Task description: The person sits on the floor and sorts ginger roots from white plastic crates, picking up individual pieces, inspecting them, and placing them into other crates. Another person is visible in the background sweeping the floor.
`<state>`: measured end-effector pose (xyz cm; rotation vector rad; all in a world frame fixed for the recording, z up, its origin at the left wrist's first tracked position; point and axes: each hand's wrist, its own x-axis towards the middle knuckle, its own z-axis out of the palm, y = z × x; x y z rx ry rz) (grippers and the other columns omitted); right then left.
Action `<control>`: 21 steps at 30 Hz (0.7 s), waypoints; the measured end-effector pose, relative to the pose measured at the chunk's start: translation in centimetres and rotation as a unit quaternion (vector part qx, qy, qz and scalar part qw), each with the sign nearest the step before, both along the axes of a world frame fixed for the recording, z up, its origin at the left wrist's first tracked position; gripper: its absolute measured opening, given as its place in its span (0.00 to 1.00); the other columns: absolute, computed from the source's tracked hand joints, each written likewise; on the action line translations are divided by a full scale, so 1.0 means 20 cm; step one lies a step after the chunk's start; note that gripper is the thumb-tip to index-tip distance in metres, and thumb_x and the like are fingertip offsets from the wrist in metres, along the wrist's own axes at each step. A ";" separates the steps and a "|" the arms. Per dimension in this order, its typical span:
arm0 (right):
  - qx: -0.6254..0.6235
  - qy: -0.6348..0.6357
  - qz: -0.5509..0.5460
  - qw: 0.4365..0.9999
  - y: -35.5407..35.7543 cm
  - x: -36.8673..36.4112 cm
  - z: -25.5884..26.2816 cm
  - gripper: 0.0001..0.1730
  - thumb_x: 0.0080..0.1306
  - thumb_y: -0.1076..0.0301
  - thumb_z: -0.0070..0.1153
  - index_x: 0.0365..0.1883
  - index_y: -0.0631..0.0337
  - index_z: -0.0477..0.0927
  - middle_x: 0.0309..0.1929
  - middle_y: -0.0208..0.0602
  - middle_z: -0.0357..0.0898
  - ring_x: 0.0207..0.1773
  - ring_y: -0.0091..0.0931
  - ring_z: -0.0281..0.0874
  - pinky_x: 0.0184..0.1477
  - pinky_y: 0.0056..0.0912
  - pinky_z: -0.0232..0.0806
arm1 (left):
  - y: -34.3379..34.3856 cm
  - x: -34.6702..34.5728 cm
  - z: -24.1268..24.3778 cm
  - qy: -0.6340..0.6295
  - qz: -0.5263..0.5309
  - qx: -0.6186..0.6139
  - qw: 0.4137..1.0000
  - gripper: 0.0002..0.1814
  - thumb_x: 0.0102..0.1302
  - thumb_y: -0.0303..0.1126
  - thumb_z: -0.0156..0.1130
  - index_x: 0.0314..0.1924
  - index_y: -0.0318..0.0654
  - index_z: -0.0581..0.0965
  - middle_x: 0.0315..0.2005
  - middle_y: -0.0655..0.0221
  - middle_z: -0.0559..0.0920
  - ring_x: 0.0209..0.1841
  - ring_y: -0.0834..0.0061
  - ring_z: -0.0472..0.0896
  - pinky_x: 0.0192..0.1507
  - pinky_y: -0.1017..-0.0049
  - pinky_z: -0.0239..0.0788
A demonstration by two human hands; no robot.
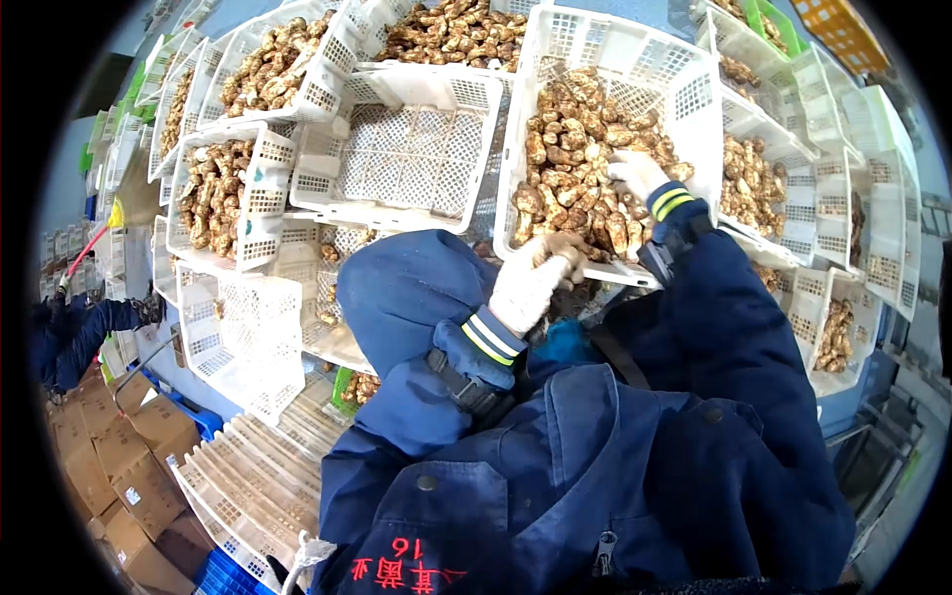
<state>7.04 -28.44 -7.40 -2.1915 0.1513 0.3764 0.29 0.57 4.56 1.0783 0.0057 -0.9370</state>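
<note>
A large white perforated plastic crate lies in front of me, partly filled with brown-and-white mushrooms. My right hand, in a pale glove, reaches into the crate and touches the mushrooms near its right side; whether its fingers hold one cannot be told. My left hand, also gloved, is at the crate's near edge with curled fingers around a brownish thing, which looks like a mushroom. Both dark blue sleeves end in striped cuffs.
Left of the crate stands a white crate with a bare mesh floor. More crates of mushrooms line both sides. Nested white crates and cardboard boxes are at lower left. A person in dark blue is at far left.
</note>
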 end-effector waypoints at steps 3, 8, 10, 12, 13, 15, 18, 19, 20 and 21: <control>0.427 0.149 -0.177 0.874 0.26 -0.15 0.47 0.20 0.64 0.62 0.49 0.46 0.70 0.73 0.33 0.47 0.79 0.30 0.33 0.79 0.30 0.31 0.72 | 0.03 0.01 0.01 -0.086 0.109 0.070 0.988 0.22 0.68 0.37 0.52 0.58 0.30 0.67 0.46 0.60 0.78 0.47 0.75 0.76 0.47 0.77 0.69; 0.607 0.229 -0.127 0.750 0.48 -0.40 0.72 0.20 0.65 0.58 0.48 0.45 0.67 0.74 0.31 0.45 0.80 0.25 0.29 0.77 0.22 0.23 0.64 | 0.01 0.02 0.07 -0.097 0.143 -0.085 0.981 0.36 0.68 0.48 0.51 0.65 0.29 0.55 0.54 0.59 0.72 0.53 0.72 0.72 0.57 0.70 0.61; 0.631 0.237 -0.125 0.728 0.55 -0.48 0.75 0.20 0.66 0.57 0.47 0.46 0.66 0.74 0.30 0.45 0.80 0.26 0.29 0.77 0.21 0.25 0.61 | 0.00 0.02 0.12 -0.077 0.121 -0.118 0.983 0.32 0.66 0.44 0.55 0.63 0.30 0.61 0.49 0.63 0.74 0.47 0.76 0.73 0.52 0.75 0.64; 0.631 0.286 -0.162 0.703 0.61 -0.52 0.81 0.19 0.66 0.57 0.47 0.45 0.64 0.75 0.33 0.42 0.80 0.28 0.29 0.78 0.23 0.28 0.64 | 0.02 0.01 0.17 -0.040 0.107 -0.151 0.982 0.27 0.65 0.38 0.58 0.59 0.32 0.66 0.42 0.68 0.77 0.37 0.81 0.72 0.41 0.81 0.65; 0.642 0.265 -0.169 0.699 0.65 -0.54 0.85 0.19 0.66 0.56 0.47 0.45 0.63 0.76 0.34 0.41 0.80 0.28 0.29 0.77 0.24 0.29 0.65 | 0.03 0.00 0.19 -0.016 0.108 -0.172 0.979 0.24 0.64 0.36 0.58 0.58 0.33 0.68 0.38 0.70 0.77 0.31 0.83 0.71 0.35 0.83 0.64; 0.638 0.317 -0.118 0.692 0.65 -0.53 0.80 0.19 0.66 0.54 0.47 0.43 0.62 0.76 0.33 0.39 0.80 0.26 0.28 0.77 0.25 0.29 0.68 | 0.05 -0.01 0.19 0.001 0.113 -0.158 0.981 0.29 0.63 0.41 0.60 0.59 0.33 0.65 0.44 0.61 0.78 0.40 0.75 0.76 0.42 0.78 0.68; 0.486 0.256 -0.039 0.835 0.62 -0.53 0.84 0.22 0.66 0.52 0.47 0.43 0.63 0.76 0.31 0.45 0.80 0.23 0.28 0.76 0.24 0.25 0.67 | 0.06 -0.01 0.10 -0.016 0.174 -0.155 0.972 0.23 0.62 0.37 0.60 0.54 0.31 0.70 0.38 0.63 0.79 0.40 0.74 0.76 0.43 0.76 0.70; 0.496 0.221 -0.046 0.839 0.64 -0.55 0.87 0.23 0.66 0.50 0.47 0.43 0.64 0.75 0.30 0.47 0.80 0.23 0.28 0.76 0.23 0.24 0.67 | 0.06 -0.01 0.07 -0.029 0.192 -0.142 0.971 0.22 0.62 0.37 0.60 0.52 0.30 0.71 0.37 0.63 0.79 0.40 0.74 0.76 0.43 0.76 0.70; 0.422 0.158 -0.100 0.887 0.69 -0.58 0.92 0.22 0.66 0.52 0.48 0.43 0.66 0.74 0.27 0.43 0.78 0.22 0.24 0.73 0.23 0.18 0.64 | 0.06 -0.01 0.05 -0.020 0.228 -0.131 0.965 0.21 0.61 0.35 0.62 0.50 0.29 0.72 0.36 0.65 0.79 0.37 0.75 0.76 0.40 0.76 0.69; 0.479 0.181 -0.108 0.852 0.70 -0.59 0.90 0.20 0.66 0.57 0.48 0.44 0.67 0.73 0.27 0.40 0.77 0.23 0.22 0.73 0.24 0.15 0.63 | 0.06 -0.02 0.06 -0.011 0.226 -0.125 0.966 0.21 0.61 0.34 0.62 0.50 0.29 0.72 0.35 0.66 0.79 0.35 0.76 0.76 0.39 0.76 0.69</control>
